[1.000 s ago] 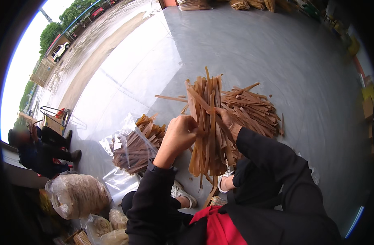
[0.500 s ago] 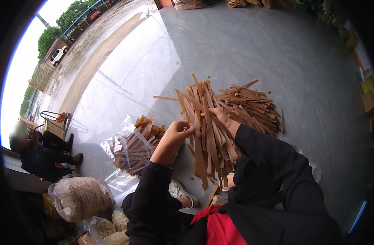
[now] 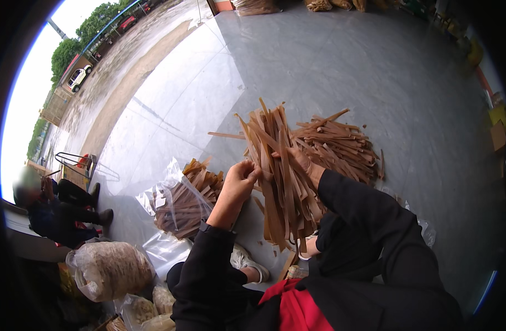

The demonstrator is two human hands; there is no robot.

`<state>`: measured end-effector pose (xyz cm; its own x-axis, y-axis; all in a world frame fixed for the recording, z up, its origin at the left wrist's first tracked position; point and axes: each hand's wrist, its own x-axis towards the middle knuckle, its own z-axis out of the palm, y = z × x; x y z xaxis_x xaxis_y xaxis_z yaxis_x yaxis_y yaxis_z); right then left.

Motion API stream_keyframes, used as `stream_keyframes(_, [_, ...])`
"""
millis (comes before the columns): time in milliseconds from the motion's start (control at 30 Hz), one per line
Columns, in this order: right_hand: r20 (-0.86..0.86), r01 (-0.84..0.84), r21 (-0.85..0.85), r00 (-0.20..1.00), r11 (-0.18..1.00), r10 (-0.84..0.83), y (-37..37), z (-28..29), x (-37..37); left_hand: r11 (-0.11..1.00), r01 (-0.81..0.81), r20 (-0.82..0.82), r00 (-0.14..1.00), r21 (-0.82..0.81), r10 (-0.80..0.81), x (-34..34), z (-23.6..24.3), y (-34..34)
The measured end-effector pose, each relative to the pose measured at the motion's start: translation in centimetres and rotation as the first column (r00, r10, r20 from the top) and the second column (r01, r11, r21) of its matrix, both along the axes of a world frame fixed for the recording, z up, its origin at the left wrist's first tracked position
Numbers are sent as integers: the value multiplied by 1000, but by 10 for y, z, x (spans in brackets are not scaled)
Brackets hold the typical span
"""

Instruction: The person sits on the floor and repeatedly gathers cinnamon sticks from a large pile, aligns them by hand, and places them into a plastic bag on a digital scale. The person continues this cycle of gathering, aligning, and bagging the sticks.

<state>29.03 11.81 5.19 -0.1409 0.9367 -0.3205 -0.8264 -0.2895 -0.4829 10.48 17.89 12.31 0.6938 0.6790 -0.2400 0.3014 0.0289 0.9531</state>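
Note:
A bundle of long, flat brown strips point(image 3: 283, 209) is held upright between my hands, with loose ends splaying at top and bottom. My right hand point(image 3: 301, 164) is closed around the bundle from the right side, its fingers partly hidden among the strips. At the bundle's left edge, my left hand point(image 3: 241, 182) has fingertips closed on a strip. Behind the bundle lies a loose pile of similar strips point(image 3: 344, 146). To the left, another pile point(image 3: 181, 212) rests on the floor, partly covered by a clear plastic bag point(image 3: 170, 193).
A person point(image 3: 57, 209) sits at the left beside a flatbed trolley point(image 3: 76, 165). Large filled plastic sacks point(image 3: 109, 265) stand at lower left. Bundles point(image 3: 319, 4) line the back of the grey floor point(image 3: 302, 66). An open doorway shows parked cars point(image 3: 79, 77).
Over the last second the held bundle has shifted and tilted, its top lower and slightly left. My left hand moved slightly down and left, then rose a little in the last half second.

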Motion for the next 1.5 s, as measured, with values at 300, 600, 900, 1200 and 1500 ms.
stream_keyframes(300, [17, 111, -69, 994, 991, -110, 4, -7, 1, 787, -33, -12, 999, 616, 51, 7, 3, -19])
stream_keyframes(600, [130, 110, -47, 986, 993, -103, 1, -6, -2, 685, 192, -206, 977, 703, -62, 4, 20, -30])
stream_keyframes(900, [-135, -68, -59, 989, 996, 60, 2, -4, -4, 455, 332, -300, 943, 826, -143, 2, 18, -30])
stream_keyframes(1200, [-220, -49, -30, 975, 998, 42, 4, -10, -2, 637, 20, 79, 989, 771, -126, 10, 28, -42])
stream_keyframes(1500, [220, 165, 42, 960, 985, -170, 0, -3, 8, 923, -363, 366, 882, 130, 296, 2, -2, 9])
